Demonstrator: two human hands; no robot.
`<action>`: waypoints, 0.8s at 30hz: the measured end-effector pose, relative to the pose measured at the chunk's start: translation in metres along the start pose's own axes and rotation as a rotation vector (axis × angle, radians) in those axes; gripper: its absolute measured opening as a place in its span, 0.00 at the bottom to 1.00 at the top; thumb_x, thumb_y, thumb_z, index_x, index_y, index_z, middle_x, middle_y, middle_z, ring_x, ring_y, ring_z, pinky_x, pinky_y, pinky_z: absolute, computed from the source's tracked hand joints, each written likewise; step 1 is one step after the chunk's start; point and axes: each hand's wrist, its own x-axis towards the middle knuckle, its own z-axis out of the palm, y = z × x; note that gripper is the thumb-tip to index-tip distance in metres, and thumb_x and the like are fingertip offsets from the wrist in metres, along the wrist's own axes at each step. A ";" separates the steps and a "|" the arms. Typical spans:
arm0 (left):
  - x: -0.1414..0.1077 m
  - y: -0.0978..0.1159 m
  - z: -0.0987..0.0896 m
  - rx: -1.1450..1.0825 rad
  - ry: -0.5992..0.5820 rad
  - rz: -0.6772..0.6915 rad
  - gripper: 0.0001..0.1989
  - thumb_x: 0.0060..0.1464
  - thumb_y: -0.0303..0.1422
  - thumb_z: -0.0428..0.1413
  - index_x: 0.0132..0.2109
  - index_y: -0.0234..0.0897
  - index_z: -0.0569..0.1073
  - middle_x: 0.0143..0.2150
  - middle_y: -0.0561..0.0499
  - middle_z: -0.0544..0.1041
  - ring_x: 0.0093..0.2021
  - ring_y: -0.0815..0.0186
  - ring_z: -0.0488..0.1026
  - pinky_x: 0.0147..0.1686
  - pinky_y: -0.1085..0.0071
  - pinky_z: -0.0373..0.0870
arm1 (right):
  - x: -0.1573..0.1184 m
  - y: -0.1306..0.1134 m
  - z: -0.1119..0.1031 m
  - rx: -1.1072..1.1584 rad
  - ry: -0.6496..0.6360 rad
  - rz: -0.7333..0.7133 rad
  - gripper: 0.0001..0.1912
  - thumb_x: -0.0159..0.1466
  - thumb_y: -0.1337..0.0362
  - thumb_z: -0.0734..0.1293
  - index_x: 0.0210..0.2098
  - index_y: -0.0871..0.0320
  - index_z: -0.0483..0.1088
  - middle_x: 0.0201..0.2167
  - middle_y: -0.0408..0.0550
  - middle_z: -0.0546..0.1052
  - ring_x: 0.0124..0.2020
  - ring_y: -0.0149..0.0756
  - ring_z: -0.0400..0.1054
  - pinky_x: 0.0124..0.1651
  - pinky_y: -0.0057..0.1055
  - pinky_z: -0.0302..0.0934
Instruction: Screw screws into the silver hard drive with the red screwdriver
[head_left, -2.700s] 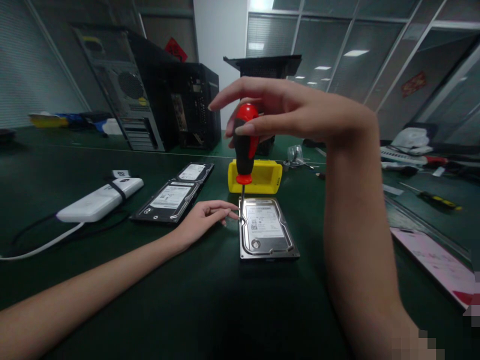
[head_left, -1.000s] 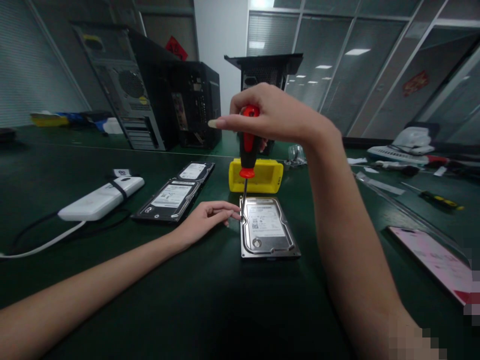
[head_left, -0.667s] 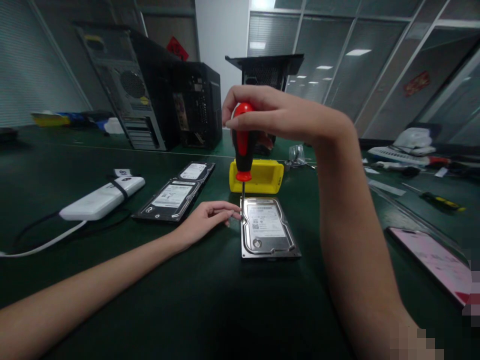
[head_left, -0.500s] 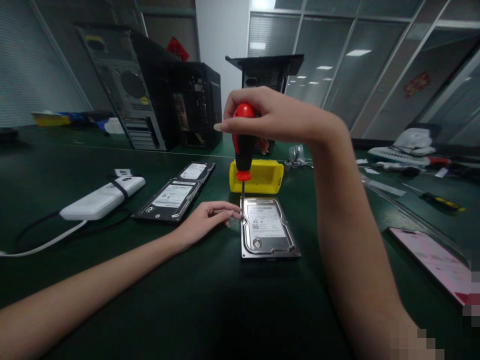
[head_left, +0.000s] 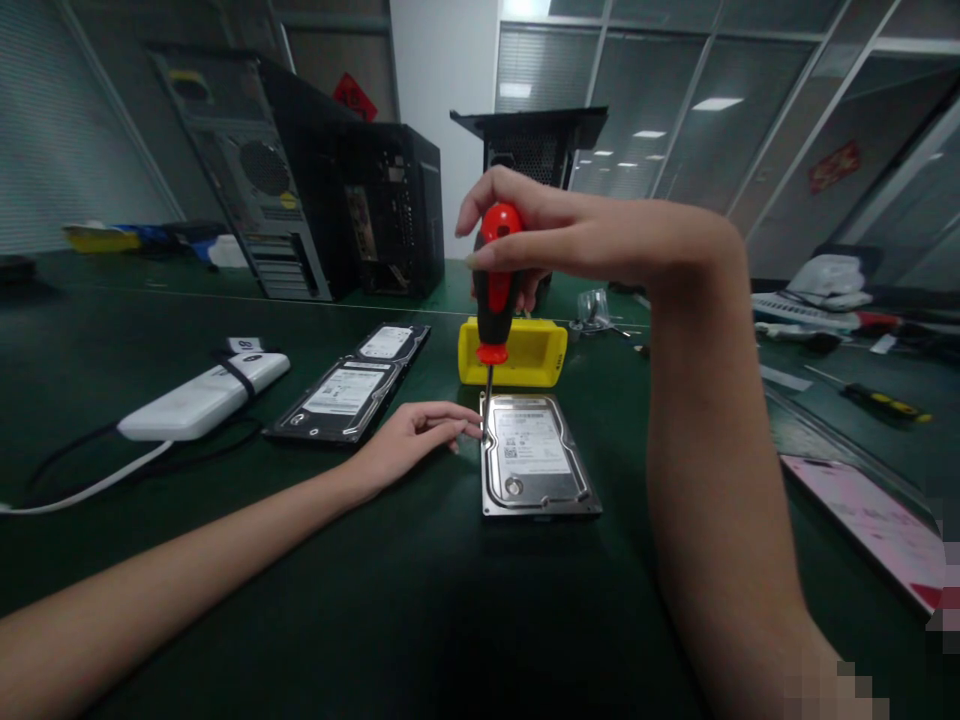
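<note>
A silver hard drive (head_left: 536, 455) with a white label lies flat on the dark green table. My right hand (head_left: 525, 235) is closed round the red and black handle of a screwdriver (head_left: 495, 300). The screwdriver stands nearly upright, its handle leaning slightly right, with its tip at the drive's left edge. Beside that edge rests my left hand (head_left: 420, 440), fingers stretched out and fingertips against the drive's side near the tip. Directly behind the drive is a yellow tray (head_left: 555, 362). Whether the tip sits in a screw is too small to tell.
Two more hard drives (head_left: 349, 390) lie to the left, near a white power strip (head_left: 202, 400) with cables. Computer cases (head_left: 315, 190) stand at the back. On the right are a phone (head_left: 862, 520) and a yellow-black screwdriver (head_left: 877, 400).
My right hand and forearm have shifted right, tilting the screwdriver handle right and turning it; my forefinger has lifted. The tip, drive and left hand have stayed in place.
</note>
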 end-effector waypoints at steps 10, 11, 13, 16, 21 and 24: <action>0.000 0.003 0.003 -0.001 0.006 -0.002 0.13 0.59 0.33 0.53 0.48 0.35 0.76 0.43 0.46 0.80 0.40 0.64 0.74 0.40 0.69 0.69 | 0.016 0.015 0.007 -0.072 0.089 -0.058 0.11 0.60 0.51 0.67 0.36 0.50 0.68 0.31 0.39 0.75 0.33 0.28 0.71 0.25 0.18 0.63; 0.000 0.003 0.003 -0.003 0.004 0.001 0.13 0.59 0.33 0.53 0.48 0.35 0.76 0.43 0.46 0.80 0.40 0.64 0.74 0.40 0.69 0.69 | 0.016 0.015 0.007 -0.073 0.089 -0.065 0.11 0.59 0.51 0.67 0.36 0.50 0.69 0.32 0.38 0.75 0.34 0.27 0.71 0.26 0.17 0.63; 0.000 0.003 0.002 -0.006 0.001 0.005 0.13 0.59 0.33 0.53 0.48 0.35 0.76 0.43 0.46 0.80 0.40 0.64 0.74 0.40 0.69 0.69 | 0.014 0.012 0.007 -0.060 0.100 -0.073 0.12 0.58 0.53 0.69 0.38 0.50 0.69 0.36 0.38 0.75 0.37 0.27 0.71 0.27 0.16 0.64; 0.000 0.002 0.001 -0.005 -0.004 0.004 0.13 0.59 0.33 0.53 0.48 0.35 0.76 0.43 0.46 0.80 0.40 0.64 0.74 0.40 0.68 0.69 | 0.005 0.005 0.005 0.003 0.068 -0.087 0.12 0.58 0.58 0.70 0.41 0.49 0.69 0.41 0.36 0.75 0.41 0.29 0.71 0.33 0.17 0.68; 0.000 0.001 0.001 0.010 -0.004 0.002 0.14 0.59 0.34 0.53 0.49 0.35 0.76 0.44 0.45 0.80 0.41 0.63 0.74 0.41 0.67 0.69 | -0.003 -0.006 0.003 0.107 -0.047 -0.069 0.07 0.62 0.67 0.65 0.40 0.51 0.68 0.43 0.38 0.75 0.46 0.31 0.71 0.42 0.23 0.70; 0.000 0.001 0.001 0.011 -0.006 0.004 0.14 0.59 0.35 0.53 0.49 0.36 0.76 0.44 0.46 0.80 0.41 0.63 0.74 0.41 0.67 0.69 | 0.003 -0.004 0.006 0.053 -0.015 -0.074 0.02 0.63 0.63 0.65 0.36 0.53 0.68 0.38 0.39 0.75 0.42 0.30 0.71 0.34 0.19 0.68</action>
